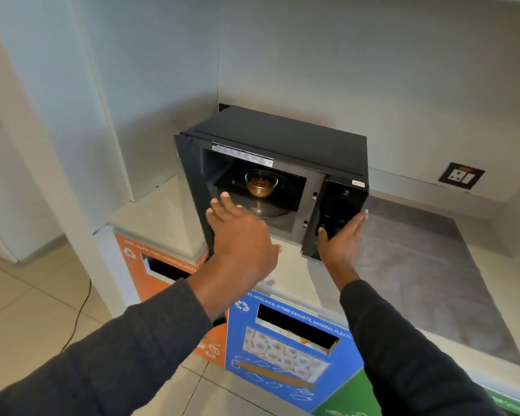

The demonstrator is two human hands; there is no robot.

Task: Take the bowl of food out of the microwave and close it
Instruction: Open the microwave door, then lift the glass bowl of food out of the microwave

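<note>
Black microwave (285, 163) on a pale counter (403, 265), door (192, 190) swung wide at 9 o'clock, glass turntable inside. Clear glass bowl (261, 183) centred on that turntable, brown food in it, untouched. Left hand (240, 232) at 7 o'clock of the cavity, fingers spread, empty; right hand (341, 238) at 4 o'clock, fingers straight and together against the control panel (339, 205).

Below me, the orange recycling bin (132, 253) sits left of the blue bin (282, 349), both slots dark. A grey mat (427, 274) lies on the pale counter (162, 214) to my right. Far right, a wall socket (461, 175); a thin cable (78, 316) trails across the floor tiles (27, 310).
</note>
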